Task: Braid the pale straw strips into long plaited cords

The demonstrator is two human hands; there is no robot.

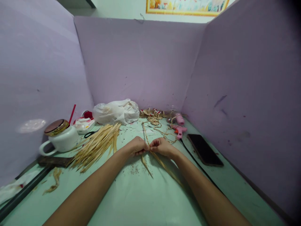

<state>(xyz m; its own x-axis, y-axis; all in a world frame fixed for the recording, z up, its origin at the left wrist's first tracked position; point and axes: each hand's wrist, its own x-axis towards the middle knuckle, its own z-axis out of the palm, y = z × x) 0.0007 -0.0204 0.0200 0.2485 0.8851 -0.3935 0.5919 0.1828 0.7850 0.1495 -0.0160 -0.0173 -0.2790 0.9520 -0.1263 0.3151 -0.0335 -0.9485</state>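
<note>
Both hands meet at the middle of the table over a thin braid (146,135) of straw-coloured fibre, which runs away from me toward the back. My left hand (138,146) pinches the braid's near end from the left. On the other side my right hand (162,147) has thumb and fingers closed on the same strands. Loose fibre strands (166,169) trail from the hands toward me on the right, and a shorter strand (147,166) hangs below the left hand. The exact crossing of strands between the fingertips is too small to make out.
Left: a bundle of dry strips (98,146), black-handled scissors (89,134), a lidded white mug (63,139) and a hammer-like tool (56,161). A white plastic bag (116,111) lies at the back. Right: a pink glue gun (179,130) with its cord, and a phone (205,150). Purple panels (141,62) enclose the table.
</note>
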